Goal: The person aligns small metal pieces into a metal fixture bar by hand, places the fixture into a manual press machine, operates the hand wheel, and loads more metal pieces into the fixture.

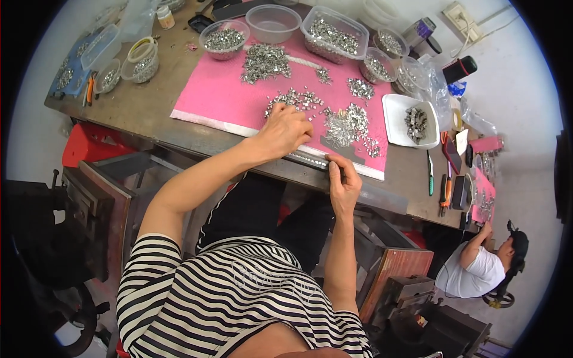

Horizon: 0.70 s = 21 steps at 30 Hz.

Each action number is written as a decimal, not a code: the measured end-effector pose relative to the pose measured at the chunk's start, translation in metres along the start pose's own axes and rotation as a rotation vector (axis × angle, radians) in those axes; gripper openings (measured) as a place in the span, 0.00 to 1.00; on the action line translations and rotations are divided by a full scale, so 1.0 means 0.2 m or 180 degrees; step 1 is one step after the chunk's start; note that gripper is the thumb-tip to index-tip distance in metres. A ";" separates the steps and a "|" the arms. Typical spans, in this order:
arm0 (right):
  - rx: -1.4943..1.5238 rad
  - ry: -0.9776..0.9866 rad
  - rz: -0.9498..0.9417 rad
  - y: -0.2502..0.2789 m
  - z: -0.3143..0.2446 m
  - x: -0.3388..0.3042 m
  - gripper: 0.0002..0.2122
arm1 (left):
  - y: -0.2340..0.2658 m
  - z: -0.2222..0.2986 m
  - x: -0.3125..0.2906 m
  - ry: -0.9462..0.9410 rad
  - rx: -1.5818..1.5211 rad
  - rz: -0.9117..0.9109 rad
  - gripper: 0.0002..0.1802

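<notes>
My left hand reaches over the pink mat, its fingers bent down at the near side of a pile of small silver metal pieces. The fingertips are curled together, and whatever they hold is hidden under the hand. At the table's front edge lies a narrow strip with a row of small silver bits along it. My right hand pinches the right end of this strip between thumb and fingers. Slim silver pieces lie heaped just beyond the right hand.
Clear tubs of metal pieces stand along the back, beside an empty round tub. A white square tray sits to the right, near a green-handled tool and orange-handled pliers. A person in a white shirt works farther right.
</notes>
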State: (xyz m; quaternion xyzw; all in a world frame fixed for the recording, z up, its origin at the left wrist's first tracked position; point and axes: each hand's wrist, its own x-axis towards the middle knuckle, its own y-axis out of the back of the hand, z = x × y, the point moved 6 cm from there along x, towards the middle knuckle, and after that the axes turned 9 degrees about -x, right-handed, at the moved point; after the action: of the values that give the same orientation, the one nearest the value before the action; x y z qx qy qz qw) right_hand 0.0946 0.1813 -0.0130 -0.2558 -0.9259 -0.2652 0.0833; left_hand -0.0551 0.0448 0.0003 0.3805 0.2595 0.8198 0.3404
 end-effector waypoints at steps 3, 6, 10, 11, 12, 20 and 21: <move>-0.0022 -0.0029 0.0019 0.00 -0.01 0.00 0.06 | -0.03 0.02 0.02 -0.0112 0.0234 -0.0192 0.05; -0.0221 0.0103 0.0140 0.00 -0.03 0.01 0.06 | -0.05 0.03 0.01 -0.0211 0.0312 -0.0131 0.05; -0.0775 0.0429 0.0195 -0.02 -0.08 0.02 0.11 | -0.02 0.07 -0.04 0.0061 -0.0837 -0.0098 0.05; -0.0876 0.0496 0.0186 -0.03 -0.08 0.02 0.10 | -0.01 0.08 -0.05 0.0102 -0.1126 -0.0044 0.05; -0.0978 0.0563 0.0178 -0.04 -0.09 0.02 0.10 | -0.01 0.11 -0.07 0.0104 -0.1126 -0.0051 0.05; 0.0127 -0.0122 0.0212 -0.02 0.01 0.00 0.08 | -0.03 0.19 -0.13 -0.0100 -0.1056 0.0112 0.04; 0.0105 -0.0108 0.0214 -0.02 0.00 0.00 0.07 | -0.03 0.19 -0.13 -0.0137 -0.0959 0.0111 0.04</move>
State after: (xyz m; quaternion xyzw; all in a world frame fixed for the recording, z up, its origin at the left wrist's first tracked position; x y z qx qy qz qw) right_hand 0.0924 0.1799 -0.0150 -0.2898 -0.9223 -0.2426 0.0807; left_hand -0.0099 0.0354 0.0067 0.3470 0.1195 0.8469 0.3848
